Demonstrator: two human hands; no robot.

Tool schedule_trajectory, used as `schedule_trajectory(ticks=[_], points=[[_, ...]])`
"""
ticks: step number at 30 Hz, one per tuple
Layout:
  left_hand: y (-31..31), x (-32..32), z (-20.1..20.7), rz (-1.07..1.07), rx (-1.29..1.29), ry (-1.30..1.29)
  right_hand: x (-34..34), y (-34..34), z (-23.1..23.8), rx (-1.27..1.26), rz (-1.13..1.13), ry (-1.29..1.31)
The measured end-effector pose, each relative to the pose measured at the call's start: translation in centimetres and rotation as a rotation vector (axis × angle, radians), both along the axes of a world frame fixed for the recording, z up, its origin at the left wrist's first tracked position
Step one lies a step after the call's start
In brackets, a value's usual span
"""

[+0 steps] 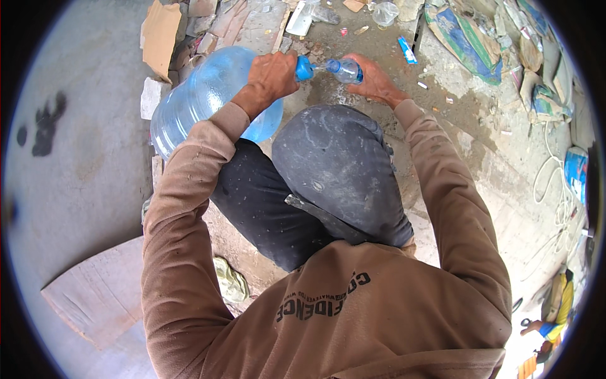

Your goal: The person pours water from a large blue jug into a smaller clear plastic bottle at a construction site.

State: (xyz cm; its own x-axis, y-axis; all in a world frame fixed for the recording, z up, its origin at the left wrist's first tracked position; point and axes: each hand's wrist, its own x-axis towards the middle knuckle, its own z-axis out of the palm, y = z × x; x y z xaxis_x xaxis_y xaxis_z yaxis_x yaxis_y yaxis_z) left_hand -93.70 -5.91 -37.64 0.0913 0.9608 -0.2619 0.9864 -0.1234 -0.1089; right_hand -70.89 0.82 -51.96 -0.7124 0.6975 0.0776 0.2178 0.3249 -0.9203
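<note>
A large clear-blue water jug (211,88) lies tilted on its side at the upper left, its blue mouth (305,68) pointing right. My left hand (273,76) is closed round the jug near its neck. Just right of that mouth, my right hand (374,81) grips a small clear plastic bottle (347,71), which has bluish contents or tint. The bottle's neck faces the jug's mouth with a narrow gap between them. What looks like a little water shows in that gap. My bent knee (341,158) is just below both hands.
Cardboard (161,38) and rubble lie beside the jug along the grey wall (82,158). A blue-green sack (464,44), a white rope (555,183) and a blue container (576,170) lie to the right. Another person's hand (533,326) shows at the lower right.
</note>
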Motion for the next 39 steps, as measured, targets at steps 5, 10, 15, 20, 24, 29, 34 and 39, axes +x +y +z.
schedule_trajectory(ticks=[5, 10, 15, 20, 24, 29, 34, 39], points=[[0.0, -0.1, 0.0, -0.007, 0.000, -0.015, -0.3, -0.1, 0.3, 0.006, 0.010, -0.008], [0.1, -0.2, -0.4, -0.020, 0.007, -0.006, -0.4, 0.0, -0.3, 0.058, -0.008, -0.010], [0.1, -0.5, -0.7, -0.052, 0.050, -0.001, -0.4, 0.0, 0.3, 0.034, 0.027, 0.005], [0.0, -0.8, -0.9, -0.067, 0.073, -0.007, -0.8, 0.2, 1.1, 0.097, 0.011, -0.039], [0.0, -0.5, -0.7, -0.064, 0.051, -0.010, -0.7, 0.3, 0.6, 0.146, -0.007, -0.051], [0.1, -0.4, -0.5, -0.058, 0.040, -0.013, -0.5, 0.3, 0.6, 0.120, 0.017, -0.060], [0.1, -0.5, -0.8, -0.059, 0.054, -0.018, -0.4, 0.4, 0.5, 0.103, 0.017, -0.085], [0.1, -0.6, -1.0, -0.064, 0.053, -0.018, -0.2, 0.4, 0.6, 0.087, 0.021, -0.083]])
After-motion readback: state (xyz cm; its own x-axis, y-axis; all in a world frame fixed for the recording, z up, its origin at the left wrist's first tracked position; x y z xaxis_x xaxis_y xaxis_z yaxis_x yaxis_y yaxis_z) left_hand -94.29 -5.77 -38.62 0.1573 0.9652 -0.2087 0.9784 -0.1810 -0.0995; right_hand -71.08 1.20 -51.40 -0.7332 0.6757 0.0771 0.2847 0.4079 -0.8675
